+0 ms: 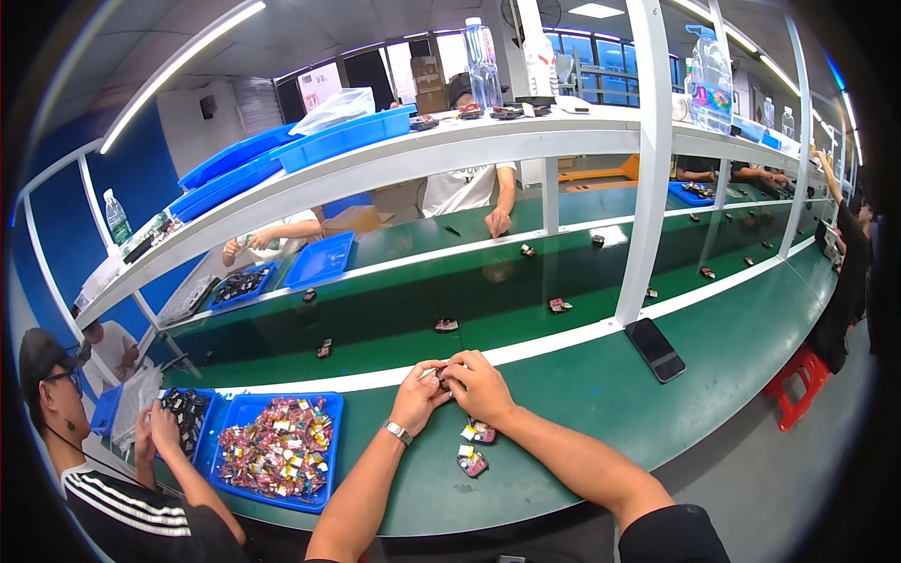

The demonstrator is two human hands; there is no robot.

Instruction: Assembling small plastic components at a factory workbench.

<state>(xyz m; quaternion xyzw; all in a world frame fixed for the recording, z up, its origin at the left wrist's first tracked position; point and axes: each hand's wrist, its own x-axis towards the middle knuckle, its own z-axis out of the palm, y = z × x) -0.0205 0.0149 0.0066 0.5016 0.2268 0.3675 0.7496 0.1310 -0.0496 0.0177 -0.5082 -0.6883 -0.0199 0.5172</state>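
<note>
Piece in work: one small dark piece (443, 377), between the fingertips of both hands, above the green-topped counter (572, 413); mostly covered by fingers, so its make-up could not be told.
Left hand (416, 399): fingers curled in, pinching the piece from the left.
Right hand (479, 387): bent over it, fingertips closed on its other side.
Progress, judged: mid-handling; this piece unfinished. Two pink-and-black pieces with pale tabs (471, 461) lay just below the right hand, whether done or waiting unclear.
Left over: a blue plastic tray (336, 427), heaped with pink, yellow and white parts (277, 446), suggested much remained.
Belt: similar small pieces (446, 325) sat well apart on the dark green belt (394, 338).
Edges: white rail (554, 345) just beyond the hands; tray near the left forearm; counter's front edge under both forearms.
Open room: rightward, bare counter up to a black phone (655, 350) beside the rail.
</note>
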